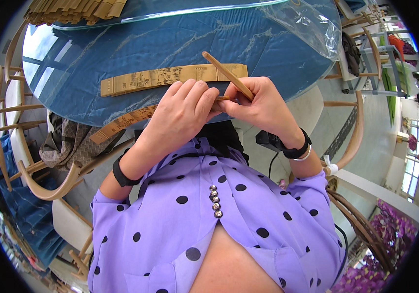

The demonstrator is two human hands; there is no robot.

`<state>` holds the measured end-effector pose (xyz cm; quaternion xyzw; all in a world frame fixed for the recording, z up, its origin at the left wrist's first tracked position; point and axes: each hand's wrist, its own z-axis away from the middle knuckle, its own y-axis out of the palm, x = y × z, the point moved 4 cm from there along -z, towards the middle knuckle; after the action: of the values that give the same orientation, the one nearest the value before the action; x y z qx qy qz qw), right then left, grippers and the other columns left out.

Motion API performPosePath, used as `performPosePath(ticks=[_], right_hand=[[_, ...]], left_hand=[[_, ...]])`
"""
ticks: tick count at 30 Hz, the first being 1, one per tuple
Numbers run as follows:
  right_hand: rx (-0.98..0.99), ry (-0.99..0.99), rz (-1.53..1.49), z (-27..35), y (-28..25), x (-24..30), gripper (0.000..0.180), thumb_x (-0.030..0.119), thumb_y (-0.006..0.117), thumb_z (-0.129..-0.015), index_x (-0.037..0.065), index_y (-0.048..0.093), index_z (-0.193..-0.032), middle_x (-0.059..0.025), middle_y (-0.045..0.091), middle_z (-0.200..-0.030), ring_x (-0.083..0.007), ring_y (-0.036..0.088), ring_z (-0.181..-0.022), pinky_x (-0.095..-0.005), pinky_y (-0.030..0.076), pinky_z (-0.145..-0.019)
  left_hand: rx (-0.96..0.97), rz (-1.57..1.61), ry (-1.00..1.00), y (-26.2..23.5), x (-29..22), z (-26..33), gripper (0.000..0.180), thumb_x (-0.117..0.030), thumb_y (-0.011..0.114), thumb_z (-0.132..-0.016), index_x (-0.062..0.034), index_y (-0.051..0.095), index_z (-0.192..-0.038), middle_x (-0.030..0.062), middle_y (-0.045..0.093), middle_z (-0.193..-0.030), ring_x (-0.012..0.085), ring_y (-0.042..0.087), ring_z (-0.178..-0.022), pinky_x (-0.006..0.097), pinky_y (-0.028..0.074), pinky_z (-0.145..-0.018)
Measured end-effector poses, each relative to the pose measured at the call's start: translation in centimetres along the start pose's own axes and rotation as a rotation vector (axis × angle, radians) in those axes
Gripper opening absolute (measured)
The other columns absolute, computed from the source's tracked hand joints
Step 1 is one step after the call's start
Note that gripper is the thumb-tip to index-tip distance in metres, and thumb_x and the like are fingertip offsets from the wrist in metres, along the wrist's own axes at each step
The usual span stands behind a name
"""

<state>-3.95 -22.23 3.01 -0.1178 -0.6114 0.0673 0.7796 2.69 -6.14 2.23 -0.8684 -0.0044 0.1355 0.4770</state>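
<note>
My left hand (182, 105) is closed over a long gold-brown printed paper strip (128, 118), whose free end trails to the left past the table's near edge. My right hand (263, 105) grips a slim tan wooden stick (224, 70), which slants up and to the left out of the fist. The fingertips of both hands meet at the strip's right end, where a small edge shows between them. My fingers hide most of that end. Just beyond my hands, a flat pile of similar printed strips (155, 78) lies on the blue table.
The glossy blue marbled table (136, 49) has a rounded edge. More folded brown strips (75, 10) are heaped at the far left. Crumpled clear plastic (309, 27) lies at the far right. Wooden chairs (58, 190) stand around, one with a patterned brown cloth item (67, 144).
</note>
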Motion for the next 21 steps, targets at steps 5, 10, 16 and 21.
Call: performPosePath(ticks=[5,10,16,21], right_hand=[[-0.006,-0.001,0.02,0.0,-0.1,-0.2,0.021,0.017,0.078,-0.086,-0.001,0.07,-0.081,0.0036,0.052,-0.062,-0.0038,0.042,-0.058,-0.0251,0.033,-0.051],[0.007,-0.051,0.166,0.4,-1.3,0.6,0.037,0.034,0.081,-0.089,0.001,0.065,-0.087,0.0008,0.053,-0.064,-0.0077,0.045,-0.057,-0.0269,0.035,-0.051],[-0.258,-0.466,0.666,2.4,-3.9,2.1,0.038,0.037,0.072,-0.094,0.004,0.058,-0.08,-0.0077,0.05,-0.065,-0.0229,0.052,-0.056,-0.0341,0.04,-0.05],[-0.416,-0.648,1.144,3.8,-3.6,3.3,0.039,0.041,0.076,-0.086,0.007,0.059,-0.076,-0.0035,0.049,-0.063,-0.0198,0.053,-0.056,-0.0319,0.042,-0.048]], left_hand=[[0.059,0.036,-0.024,0.1,0.3,0.1,0.043,-0.019,0.079,-0.08,-0.0035,0.054,-0.11,0.01,0.058,-0.098,0.0278,0.061,-0.09,0.039,0.049,-0.078],[0.035,0.051,-0.053,-0.5,0.7,0.0,0.044,-0.019,0.079,-0.08,-0.0034,0.055,-0.114,0.0112,0.059,-0.101,0.0299,0.062,-0.095,0.042,0.051,-0.085],[-0.05,-0.011,-0.038,-1.3,1.3,-0.2,0.036,-0.023,0.074,-0.087,-0.0023,0.054,-0.11,0.011,0.058,-0.1,0.0282,0.06,-0.096,0.039,0.05,-0.085],[-0.038,0.007,-0.065,-1.5,1.6,0.0,0.038,-0.023,0.075,-0.087,-0.0024,0.054,-0.112,0.0126,0.059,-0.104,0.03,0.061,-0.101,0.041,0.05,-0.089]])
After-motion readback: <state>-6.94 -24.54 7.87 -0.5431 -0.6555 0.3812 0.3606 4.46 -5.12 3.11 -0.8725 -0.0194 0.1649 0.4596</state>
